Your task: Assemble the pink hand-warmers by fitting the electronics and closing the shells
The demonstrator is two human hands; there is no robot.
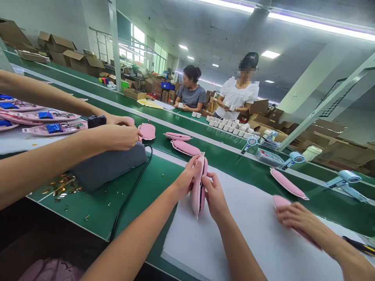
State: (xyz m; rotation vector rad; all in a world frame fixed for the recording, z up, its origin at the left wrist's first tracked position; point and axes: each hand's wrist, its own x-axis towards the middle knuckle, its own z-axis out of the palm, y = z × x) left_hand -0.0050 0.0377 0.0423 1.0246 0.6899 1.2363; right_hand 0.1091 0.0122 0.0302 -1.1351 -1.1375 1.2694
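Note:
A pink oval plastic casing stands on its edge between my hands, its two halves parted by a dark seam facing me. Closed round its left side, my left hand grips it near the top end. On the seam side, my right hand presses its thumb and fingers against the other half. The casing is just above a white foam sheet. Beyond my hands lie another pink casing and a thinner pink casing on the green bench.
At left, a co-worker's hands work above a grey box-shaped device with a black cable. Another person's hand touches a pink casing at right. Open shells with blue batteries lie far left; light-blue fans stand right.

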